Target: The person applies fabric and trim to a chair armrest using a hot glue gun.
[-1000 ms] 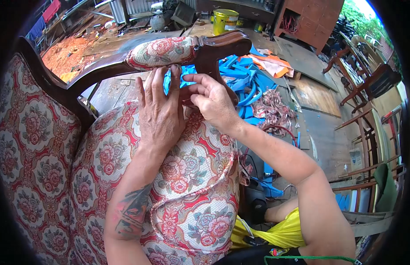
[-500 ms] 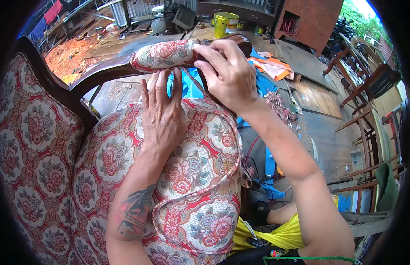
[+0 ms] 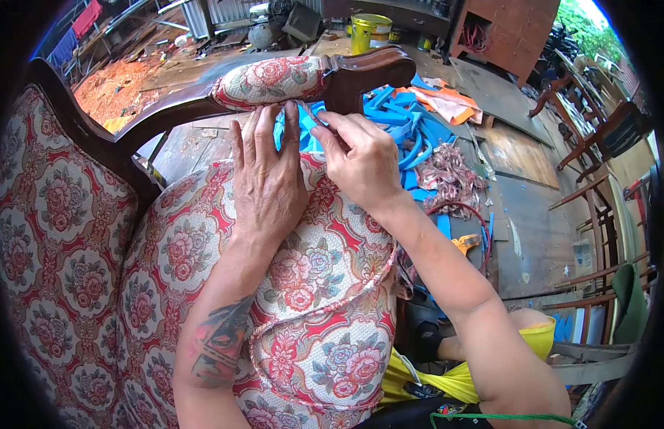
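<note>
A floral upholstered armchair in dark wood fills the left and middle, its seat (image 3: 360, 279) in front of me. My left hand (image 3: 271, 171) reaches up to the armrest pad (image 3: 271, 79). Its fingers are stretched out, the tips against the pad's lower edge. Just right of it, my right hand (image 3: 360, 157) pinches the end part of a fabric-covered piping cord below the wooden armrest (image 3: 368, 71). Its fingers partly hide the held stretch. A long loop of piping cord (image 3: 318, 312) lies slack across the seat.
Blue fabric strips (image 3: 414, 136), an orange cloth (image 3: 446, 100) and a heap of frayed scraps (image 3: 453, 179) lie on the floor beyond the chair. A yellow bucket (image 3: 370, 34) stands at the back. Wooden chair frames (image 3: 597, 143) stand at right.
My right hand has come down from the front end of the armrest pad to below the armrest, uncovering the wooden scroll. My left hand stays at the pad's lower edge.
</note>
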Available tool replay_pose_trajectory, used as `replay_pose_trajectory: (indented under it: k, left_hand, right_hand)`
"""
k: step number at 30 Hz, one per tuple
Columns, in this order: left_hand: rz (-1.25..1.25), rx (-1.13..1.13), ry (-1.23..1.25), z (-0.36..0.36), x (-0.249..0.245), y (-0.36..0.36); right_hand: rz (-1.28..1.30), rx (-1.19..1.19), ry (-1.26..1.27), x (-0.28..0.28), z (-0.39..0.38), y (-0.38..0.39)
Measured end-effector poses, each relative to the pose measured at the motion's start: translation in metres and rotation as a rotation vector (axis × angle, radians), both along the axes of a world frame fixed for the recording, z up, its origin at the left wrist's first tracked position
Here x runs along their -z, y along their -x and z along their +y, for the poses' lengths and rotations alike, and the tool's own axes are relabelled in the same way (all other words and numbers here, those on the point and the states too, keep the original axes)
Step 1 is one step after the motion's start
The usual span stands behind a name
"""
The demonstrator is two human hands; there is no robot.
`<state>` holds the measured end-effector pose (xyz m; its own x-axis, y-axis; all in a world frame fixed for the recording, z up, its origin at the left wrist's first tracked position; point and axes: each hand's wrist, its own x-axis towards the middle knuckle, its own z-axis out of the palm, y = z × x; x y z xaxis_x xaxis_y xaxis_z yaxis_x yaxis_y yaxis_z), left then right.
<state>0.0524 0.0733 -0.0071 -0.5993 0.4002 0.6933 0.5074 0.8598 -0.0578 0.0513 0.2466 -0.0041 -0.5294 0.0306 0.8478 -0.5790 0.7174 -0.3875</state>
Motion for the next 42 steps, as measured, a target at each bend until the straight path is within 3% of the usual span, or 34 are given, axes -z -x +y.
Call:
replay_pose_trajectory:
  k: [8,10,14,24,26,33,35,37,39,42]
  left_hand:
    - [-0.029,0.005,-0.003,0.002,-0.002,-0.001]
    - [-0.025,0.005,-0.005,0.001,-0.002,-0.001]
    - [-0.006,0.033,-0.035,0.0,-0.002,0.001]
    - [0.054,0.063,-0.105,0.002,-0.007,0.002]
    - [0.063,0.053,-0.101,0.003,-0.008,0.0]
    - [0.107,0.013,-0.081,0.002,-0.004,0.006]
    - [0.101,0.012,-0.064,0.002,-0.006,0.005]
    - [0.1,0.013,-0.048,-0.001,-0.007,0.005]
    - [0.129,0.013,-0.025,0.0,-0.008,0.005]
    - [0.191,0.028,0.04,-0.001,-0.011,0.006]
  right_hand:
    - [0.006,-0.16,0.172,-0.011,-0.006,0.007]
    - [0.159,-0.137,0.084,-0.012,-0.004,0.009]
    - [0.175,-0.119,-0.153,-0.005,0.006,0.006]
    - [-0.148,-0.327,0.248,0.003,-0.011,-0.003]
    - [-0.436,-0.52,0.628,-0.001,-0.012,-0.008]
    - [-0.449,-0.585,0.664,-0.006,0.0,-0.007]
    - [-0.397,-0.471,0.44,-0.004,0.024,-0.007]
    - [-0.355,-0.376,0.641,-0.002,0.058,-0.014]
    - [-0.291,-0.141,0.725,0.032,0.11,-0.014]
    - [-0.46,0.22,0.832,0.113,0.204,-0.042]
